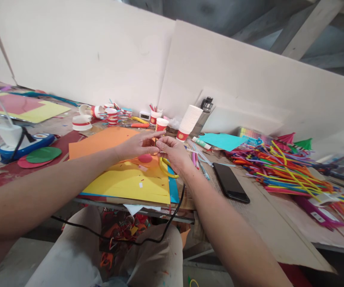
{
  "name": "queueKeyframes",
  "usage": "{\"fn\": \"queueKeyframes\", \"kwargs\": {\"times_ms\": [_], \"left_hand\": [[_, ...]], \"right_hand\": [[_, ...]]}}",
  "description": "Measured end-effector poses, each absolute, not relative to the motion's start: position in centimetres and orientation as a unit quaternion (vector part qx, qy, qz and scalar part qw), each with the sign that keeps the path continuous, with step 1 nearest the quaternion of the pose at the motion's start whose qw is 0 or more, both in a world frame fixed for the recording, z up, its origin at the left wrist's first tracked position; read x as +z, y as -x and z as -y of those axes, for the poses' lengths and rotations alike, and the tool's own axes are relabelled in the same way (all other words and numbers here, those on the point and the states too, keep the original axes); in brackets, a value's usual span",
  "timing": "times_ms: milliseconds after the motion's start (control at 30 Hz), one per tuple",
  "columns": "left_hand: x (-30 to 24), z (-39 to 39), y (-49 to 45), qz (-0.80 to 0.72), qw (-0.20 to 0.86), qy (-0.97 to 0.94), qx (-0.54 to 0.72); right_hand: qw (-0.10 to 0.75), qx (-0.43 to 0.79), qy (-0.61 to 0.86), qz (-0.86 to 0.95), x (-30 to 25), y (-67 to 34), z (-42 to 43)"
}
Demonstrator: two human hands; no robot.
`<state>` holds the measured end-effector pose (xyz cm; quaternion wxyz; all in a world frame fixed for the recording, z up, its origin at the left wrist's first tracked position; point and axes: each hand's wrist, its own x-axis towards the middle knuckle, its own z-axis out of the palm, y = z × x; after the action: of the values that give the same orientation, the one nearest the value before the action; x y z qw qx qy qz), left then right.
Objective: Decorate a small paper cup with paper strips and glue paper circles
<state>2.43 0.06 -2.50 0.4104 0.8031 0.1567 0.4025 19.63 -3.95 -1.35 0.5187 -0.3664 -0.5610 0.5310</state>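
My left hand (137, 145) and my right hand (174, 152) meet at the fingertips over the stacked paper. Both are closed in a pinch; whatever small thing lies between the fingers is too hidden to name. Yellow loop-shaped handles (168, 169), like those of scissors, show just below my right hand; whether it touches them I cannot tell. Under the hands are an orange sheet (100, 137), a yellow sheet (124, 185) with small paper scraps, and a red paper disc (145, 158). A red-and-white paper cup (161, 124) stands just behind my fingertips.
A tall stack of paper cups (188, 121) stands behind my right hand. Rightward lie a black phone (231, 183) and a heap of coloured pipe cleaners (282, 167). A blue-and-white power strip (25, 145) sits left. A black cable (136, 242) crosses my lap.
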Motion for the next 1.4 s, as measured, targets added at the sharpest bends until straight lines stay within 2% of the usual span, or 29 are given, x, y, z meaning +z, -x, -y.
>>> {"fn": "queueKeyframes", "kwargs": {"times_ms": [333,567,1233,1400], "left_hand": [[-2.27,-0.07,-2.01,-0.186,0.316,-0.85,0.379],[-2.74,-0.35,-2.02,-0.186,0.339,-0.842,0.376],[-2.13,-0.07,-1.77,-0.202,0.316,-0.852,0.367],[-2.12,0.27,-2.18,-0.174,0.425,-0.806,0.373]], "right_hand": [[0.492,0.577,0.373,0.535,-1.14,-19.86,4.23],[0.477,0.581,0.367,0.548,-1.38,-19.78,4.07],[0.472,0.63,0.367,0.495,-0.97,-19.76,4.39],[0.509,0.523,0.403,0.552,-1.03,-18.99,4.7]]}}
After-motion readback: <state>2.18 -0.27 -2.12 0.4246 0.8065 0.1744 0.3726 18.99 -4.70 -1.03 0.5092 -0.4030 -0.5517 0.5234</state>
